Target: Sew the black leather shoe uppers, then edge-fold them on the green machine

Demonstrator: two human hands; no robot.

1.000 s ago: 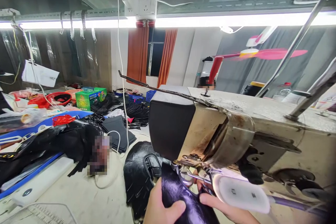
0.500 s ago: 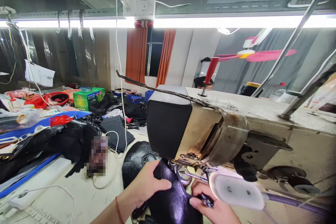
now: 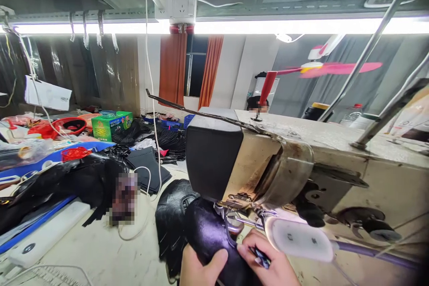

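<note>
A glossy black leather piece lies under the head of a worn sewing machine at the bottom centre. My left hand grips its near left edge, thumb pressed on top. My right hand pinches the leather's right side just below the presser foot, with a small dark tool or clip between the fingers. A white lamp head sticks out right above my right hand.
A stack of black cut pieces lies left of the leather. Black material, a green box, red baskets and a white cable crowd the table on the left. A pink fan spins behind.
My left hand pulled back from on top of the leather to its near edge, the forearm dropping out of view. The leather shifted further under the machine head. My right hand stayed at the presser foot.
</note>
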